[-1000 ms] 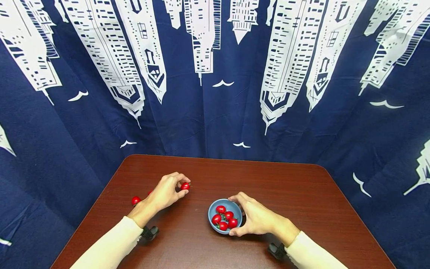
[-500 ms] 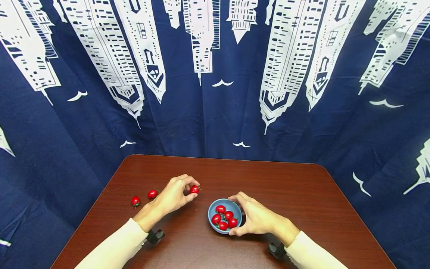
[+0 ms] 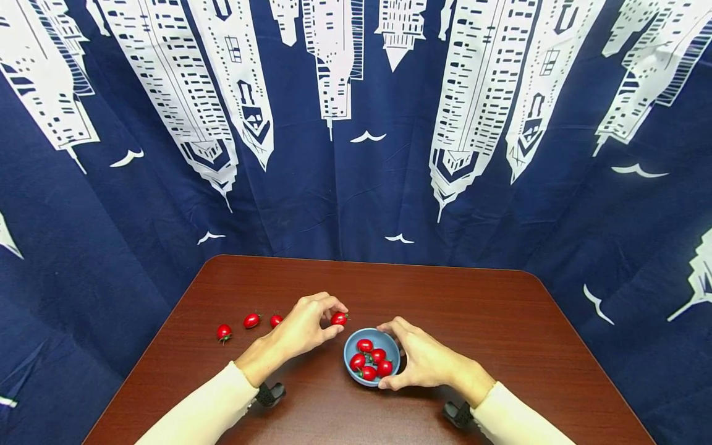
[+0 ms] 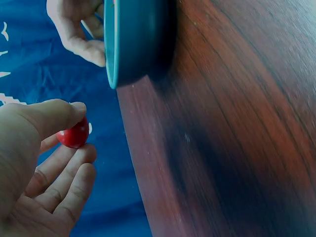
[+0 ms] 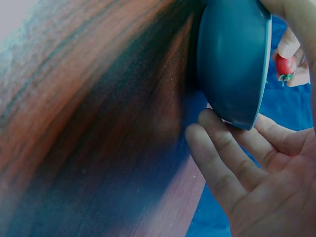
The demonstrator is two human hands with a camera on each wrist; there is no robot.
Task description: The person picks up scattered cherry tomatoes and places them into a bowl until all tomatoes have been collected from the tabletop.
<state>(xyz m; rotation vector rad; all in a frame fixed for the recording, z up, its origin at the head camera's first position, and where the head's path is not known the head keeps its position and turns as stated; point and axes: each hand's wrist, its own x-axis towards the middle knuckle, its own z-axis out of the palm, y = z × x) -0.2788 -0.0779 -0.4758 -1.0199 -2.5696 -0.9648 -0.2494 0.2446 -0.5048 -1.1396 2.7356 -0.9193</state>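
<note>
A red cherry tomato (image 3: 339, 319) with a green stem is pinched between the thumb and fingers of my left hand (image 3: 305, 326), held above the table just left of a small blue bowl (image 3: 388, 343). Several cherry tomatoes (image 3: 378, 356) lie inside this bowl. My right hand (image 3: 425, 358) grips the bowl from its right side, thumb at the near rim and fingers round the far side. From the left wrist, the held tomato (image 4: 75, 134) appears beside the bowl's outer wall (image 4: 143, 44), apart from it. The right wrist view shows fingertips (image 5: 210, 116) against the bowl's side.
On the left of the brown wooden table (image 3: 473, 303) lie three loose cherry tomatoes: one far left (image 3: 224, 332), a middle one (image 3: 252, 321), and one partly behind the left hand (image 3: 275, 320). A dark blue curtain (image 3: 334, 204) with white buildings hangs behind the table.
My left hand has moved right with its tomato, closer to the bowl, uncovering the loose tomatoes behind it. The right hand and bowl have stayed in place.
</note>
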